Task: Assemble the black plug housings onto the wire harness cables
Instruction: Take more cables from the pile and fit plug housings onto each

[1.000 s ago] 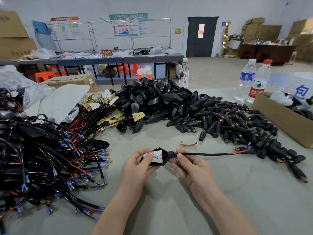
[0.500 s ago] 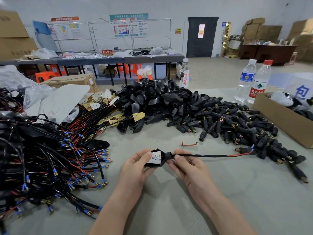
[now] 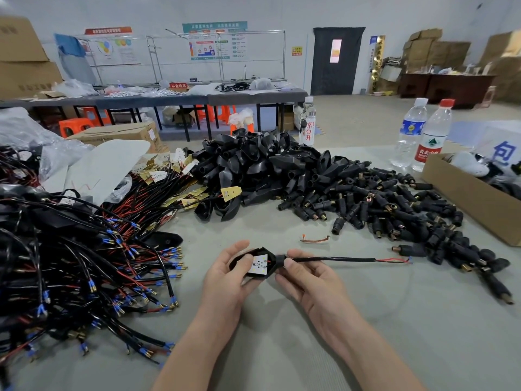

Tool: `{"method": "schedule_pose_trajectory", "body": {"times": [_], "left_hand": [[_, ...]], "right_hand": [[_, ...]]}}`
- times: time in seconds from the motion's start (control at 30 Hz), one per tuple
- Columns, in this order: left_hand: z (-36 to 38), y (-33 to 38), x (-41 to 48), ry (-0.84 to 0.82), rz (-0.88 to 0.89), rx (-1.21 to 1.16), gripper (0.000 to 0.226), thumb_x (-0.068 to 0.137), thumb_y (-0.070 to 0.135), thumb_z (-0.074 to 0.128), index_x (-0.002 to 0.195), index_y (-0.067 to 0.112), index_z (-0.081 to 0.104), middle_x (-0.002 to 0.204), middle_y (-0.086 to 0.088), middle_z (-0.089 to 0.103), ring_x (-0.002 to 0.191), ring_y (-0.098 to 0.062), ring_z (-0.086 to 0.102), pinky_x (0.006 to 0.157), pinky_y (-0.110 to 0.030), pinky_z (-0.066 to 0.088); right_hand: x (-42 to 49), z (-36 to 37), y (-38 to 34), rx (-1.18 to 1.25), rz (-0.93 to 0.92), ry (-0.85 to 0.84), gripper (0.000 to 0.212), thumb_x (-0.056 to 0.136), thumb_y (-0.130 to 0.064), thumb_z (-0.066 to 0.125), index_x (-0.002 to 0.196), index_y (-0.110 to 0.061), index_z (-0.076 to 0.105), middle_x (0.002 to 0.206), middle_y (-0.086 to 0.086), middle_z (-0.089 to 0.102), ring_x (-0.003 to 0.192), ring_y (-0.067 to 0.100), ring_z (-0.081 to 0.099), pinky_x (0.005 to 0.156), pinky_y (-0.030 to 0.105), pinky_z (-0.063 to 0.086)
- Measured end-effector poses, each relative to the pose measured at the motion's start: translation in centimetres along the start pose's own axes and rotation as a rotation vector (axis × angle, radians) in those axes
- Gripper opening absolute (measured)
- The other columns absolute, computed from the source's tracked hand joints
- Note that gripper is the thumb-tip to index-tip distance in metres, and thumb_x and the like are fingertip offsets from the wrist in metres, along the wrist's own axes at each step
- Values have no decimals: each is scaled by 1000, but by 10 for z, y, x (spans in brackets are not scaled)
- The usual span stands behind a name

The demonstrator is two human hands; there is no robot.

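Note:
My left hand point(image 3: 225, 277) grips a black plug housing point(image 3: 270, 259) with a small white circuit board point(image 3: 260, 265) seated inside it. My right hand point(image 3: 307, 275) pinches the housing's neck, where a black cable point(image 3: 338, 259) comes out and runs right to bare red and black wire ends point(image 3: 394, 260). A heap of empty black housings point(image 3: 253, 165) lies at the table's middle back. Small black barrel plugs point(image 3: 380, 204) spread to the right. A tangle of harness cables point(image 3: 70, 263) with blue-sleeved terminals fills the left.
A cardboard box point(image 3: 465, 193) stands at the right edge, with two water bottles point(image 3: 423, 134) behind it. A third bottle point(image 3: 308, 122) stands behind the housing heap. A loose copper strip point(image 3: 315, 239) lies just beyond my hands. Grey table surface point(image 3: 394, 334) spreads on the near right.
The cable's free end has slid a little left toward the housing. The housing has tilted slightly in my left hand, showing the white board more face-on.

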State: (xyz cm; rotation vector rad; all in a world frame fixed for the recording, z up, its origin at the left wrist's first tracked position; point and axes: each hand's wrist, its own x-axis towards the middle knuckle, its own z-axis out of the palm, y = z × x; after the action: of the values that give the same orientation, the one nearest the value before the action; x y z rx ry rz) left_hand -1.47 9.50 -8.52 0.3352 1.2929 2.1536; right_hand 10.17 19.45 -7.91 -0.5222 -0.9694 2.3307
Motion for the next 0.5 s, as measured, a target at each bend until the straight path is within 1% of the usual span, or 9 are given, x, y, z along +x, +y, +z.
{"method": "schedule_pose_trajectory", "body": {"times": [0.07,0.17,0.23,0.4,0.5], "left_hand": [[0,0,0,-5,3,-2,23,96,0,55,115,11,63,102,-12,74,96,-26,73,73,-30,60],[2,0,0,-24,0,-17,23,96,1,56,117,9,61,98,-9,76,95,-24,73,74,-29,60],[2,0,0,-34,-4,-24,22,96,2,57,116,8,62,100,-11,75,95,-25,73,75,-29,60],[1,0,0,-54,-14,-35,21,95,4,57,116,5,61,99,-12,75,96,-26,73,77,-31,60],[1,0,0,-65,-8,-27,21,95,4,57,116,5,61,99,-13,75,96,-27,73,77,-31,60]], "right_hand": [[1,0,0,16,-2,14,14,88,0,62,101,-1,68,93,16,74,80,20,73,70,25,59],[3,-1,0,26,-10,13,29,79,-9,66,105,2,68,97,18,74,83,20,73,70,24,59],[3,-3,-1,23,-6,6,32,76,-12,67,106,1,69,98,18,74,84,20,73,71,23,59],[3,-4,0,4,19,-15,25,77,-13,69,99,-3,77,102,18,74,84,17,72,72,23,59],[2,-3,0,1,20,-21,23,78,-12,68,95,-3,78,106,18,74,84,16,72,73,22,58]]}}
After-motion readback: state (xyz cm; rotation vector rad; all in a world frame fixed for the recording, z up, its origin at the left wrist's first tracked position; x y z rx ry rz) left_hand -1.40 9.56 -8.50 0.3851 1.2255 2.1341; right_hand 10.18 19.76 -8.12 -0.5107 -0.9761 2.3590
